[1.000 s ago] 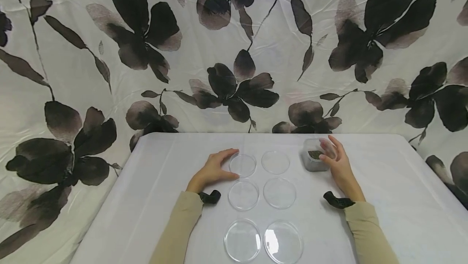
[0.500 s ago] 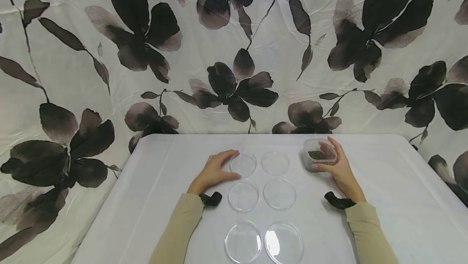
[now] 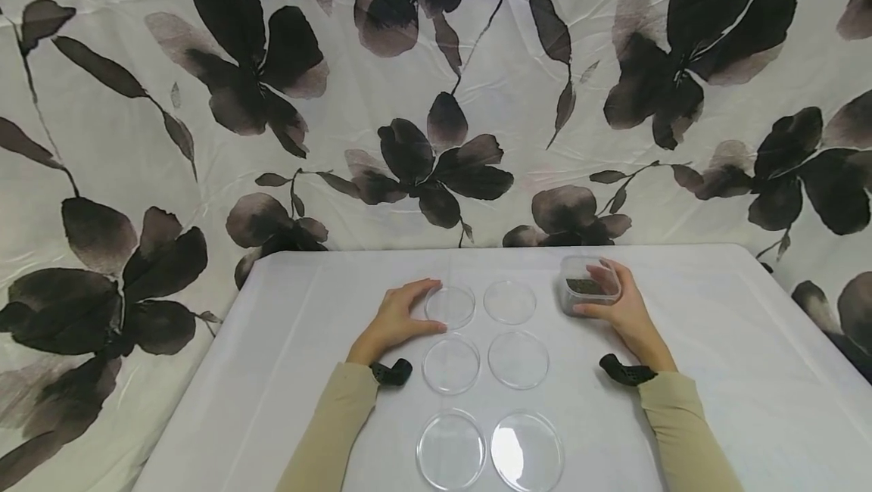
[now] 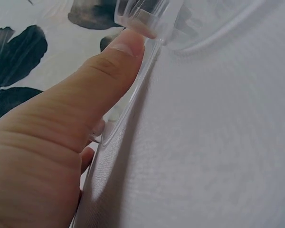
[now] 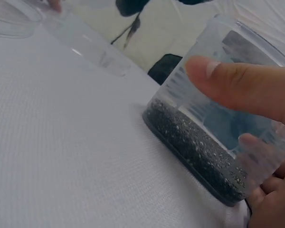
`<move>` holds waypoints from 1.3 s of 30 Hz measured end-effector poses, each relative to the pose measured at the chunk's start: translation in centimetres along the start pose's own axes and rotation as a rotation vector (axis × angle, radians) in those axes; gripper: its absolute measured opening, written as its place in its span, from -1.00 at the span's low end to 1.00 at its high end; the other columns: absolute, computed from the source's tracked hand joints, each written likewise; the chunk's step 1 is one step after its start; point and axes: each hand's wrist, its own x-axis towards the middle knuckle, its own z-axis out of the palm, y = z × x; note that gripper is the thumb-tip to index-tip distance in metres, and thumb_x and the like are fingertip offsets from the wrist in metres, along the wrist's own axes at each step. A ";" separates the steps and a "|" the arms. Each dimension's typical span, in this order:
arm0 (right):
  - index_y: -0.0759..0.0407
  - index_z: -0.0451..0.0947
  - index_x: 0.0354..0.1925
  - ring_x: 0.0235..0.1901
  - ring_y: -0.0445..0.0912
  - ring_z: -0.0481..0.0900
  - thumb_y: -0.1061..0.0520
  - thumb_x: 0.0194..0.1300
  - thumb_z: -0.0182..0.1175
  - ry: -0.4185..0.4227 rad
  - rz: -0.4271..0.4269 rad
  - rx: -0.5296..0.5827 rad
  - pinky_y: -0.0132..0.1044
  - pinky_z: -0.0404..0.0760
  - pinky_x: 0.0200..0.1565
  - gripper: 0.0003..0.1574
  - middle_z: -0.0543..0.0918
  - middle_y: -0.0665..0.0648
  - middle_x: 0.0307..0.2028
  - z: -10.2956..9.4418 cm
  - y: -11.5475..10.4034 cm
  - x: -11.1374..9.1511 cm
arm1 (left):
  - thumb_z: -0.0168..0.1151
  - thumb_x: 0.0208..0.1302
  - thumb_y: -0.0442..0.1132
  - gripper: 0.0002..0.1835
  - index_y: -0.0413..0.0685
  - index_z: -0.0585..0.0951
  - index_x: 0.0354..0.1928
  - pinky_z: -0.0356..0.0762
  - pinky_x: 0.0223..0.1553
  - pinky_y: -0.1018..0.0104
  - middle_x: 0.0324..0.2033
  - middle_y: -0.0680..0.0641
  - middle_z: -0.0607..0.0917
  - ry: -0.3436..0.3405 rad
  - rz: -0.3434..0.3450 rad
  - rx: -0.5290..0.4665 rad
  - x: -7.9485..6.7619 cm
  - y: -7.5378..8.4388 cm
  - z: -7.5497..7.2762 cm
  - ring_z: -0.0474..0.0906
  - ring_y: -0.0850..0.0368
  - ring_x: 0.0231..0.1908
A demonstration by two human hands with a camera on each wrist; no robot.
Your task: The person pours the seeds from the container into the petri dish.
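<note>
My left hand (image 3: 397,319) spans a clear petri dish (image 3: 453,308) at the back left of the group, its thumb (image 4: 107,66) and fingers at opposite sides of the rim. On the right, my right hand (image 3: 628,316) grips a clear, square-cornered plastic tub (image 3: 568,298) by its right part. The thumb lies along the tub's near wall and the fingers are partly hidden behind it. Dark speckled granules (image 5: 194,147) form a layer at the bottom of the tub, which has its base close over the white cloth.
Beside the held dish is another petri dish (image 3: 510,303). Several more stand in two columns toward the front, including a middle one (image 3: 518,360) and a front one (image 3: 451,449). A white cloth covers the table (image 3: 722,310); a floral curtain (image 3: 436,98) hangs behind.
My right hand has closed on the tub, its thumb sliding left along the near wall. The left hand keeps its place at the dish. The head view has shifted slightly.
</note>
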 end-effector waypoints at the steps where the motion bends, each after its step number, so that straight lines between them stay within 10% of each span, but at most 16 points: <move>1: 0.23 -0.04 0.46 0.38 0.03 0.24 0.39 0.02 0.49 0.011 0.005 -0.005 -0.57 0.34 0.14 0.22 0.27 0.41 0.38 0.1 -0.1 0.1 | 0.60 -0.09 0.06 -0.13 0.09 0.49 0.33 0.04 0.38 -0.02 0.32 -0.06 0.49 0.004 0.007 0.003 0.0 0.0 0.0 0.34 0.00 0.35; 23: 0.22 0.00 0.43 0.26 -0.14 0.38 0.25 0.02 0.54 0.092 0.059 -0.081 -0.54 0.28 0.13 0.21 0.44 0.29 0.30 0.4 -2.2 1.3 | 0.63 -0.15 0.08 -0.02 0.07 0.42 0.39 0.10 0.34 0.01 0.29 0.01 0.53 0.020 0.009 0.008 0.3 0.5 0.0 0.42 0.01 0.28; 39: 0.30 0.02 0.40 0.33 0.14 0.29 0.45 -0.08 0.51 0.082 -0.004 -0.038 0.08 0.05 0.41 0.21 0.39 0.41 0.30 3.3 -5.1 2.8 | 0.64 -0.15 0.07 -0.10 0.05 0.50 0.31 0.12 0.33 -0.05 0.26 -0.02 0.55 0.035 0.038 0.003 0.0 0.1 0.0 0.42 0.01 0.28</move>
